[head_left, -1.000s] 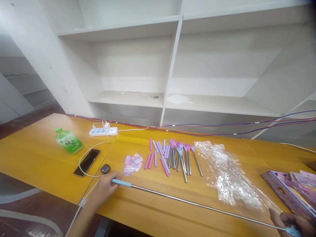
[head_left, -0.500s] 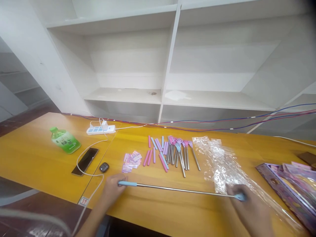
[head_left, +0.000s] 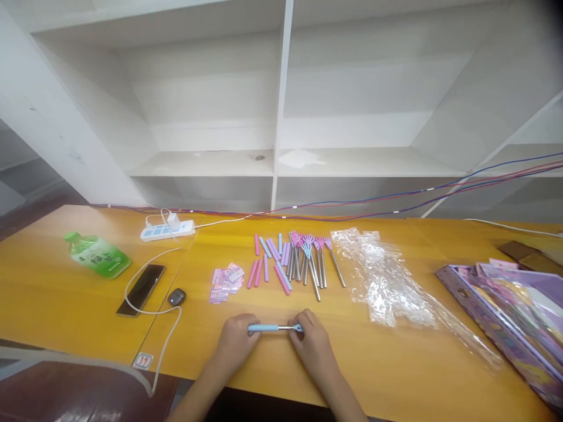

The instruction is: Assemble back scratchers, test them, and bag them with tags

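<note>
Between my two hands is a telescopic back scratcher (head_left: 266, 328), pushed short, with a light blue handle and a blue claw head. My left hand (head_left: 237, 341) is closed on the handle end. At the other end my right hand (head_left: 311, 341) grips the head, which its fingers partly cover. Beyond them lies a group of metal back scratchers (head_left: 317, 275) with pink, purple and blue hand-shaped heads. Left of these are several loose pink, purple and blue handle sleeves (head_left: 265, 268). A small heap of printed pink-purple cards (head_left: 226, 282) lies further left.
Clear plastic bags (head_left: 391, 287) spread to the right, beside a purple box (head_left: 492, 328) filled with packaged items. To the left are a green drink bottle (head_left: 99, 256), a phone (head_left: 141, 290), a black earphone case (head_left: 176, 297) and a power strip (head_left: 167, 230). White shelves (head_left: 197, 161) stand behind.
The back scratcher has gone from fully extended to short. My right hand has come in leftward with the head, and my left hand has moved a little right. The view has shifted.
</note>
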